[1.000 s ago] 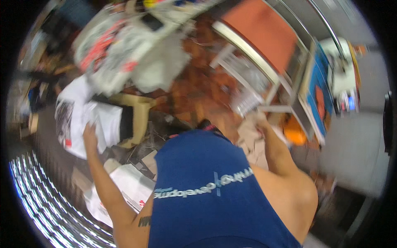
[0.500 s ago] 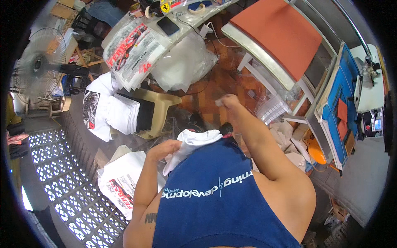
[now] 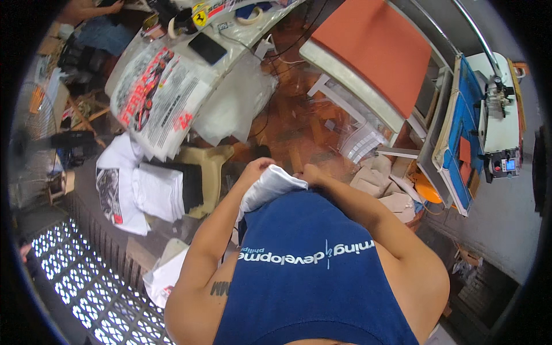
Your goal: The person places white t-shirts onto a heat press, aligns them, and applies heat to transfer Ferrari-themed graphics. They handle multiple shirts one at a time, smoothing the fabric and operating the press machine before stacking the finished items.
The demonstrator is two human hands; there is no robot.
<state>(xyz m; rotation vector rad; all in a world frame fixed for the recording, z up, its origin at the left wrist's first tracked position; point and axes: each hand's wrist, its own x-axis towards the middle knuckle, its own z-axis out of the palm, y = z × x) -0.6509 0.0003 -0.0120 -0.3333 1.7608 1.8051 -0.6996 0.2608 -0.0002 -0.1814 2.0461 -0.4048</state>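
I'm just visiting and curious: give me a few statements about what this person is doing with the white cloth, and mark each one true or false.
1. Both hands are on a folded white cloth. True: left hand and right hand grip it at the chest.
2. The cloth lies on the orange board. False: the orange board is bare.
3. A stack of white shirts sits on a stool at the person's left. True.
4. The person wears a red top. False: it is a blue top.
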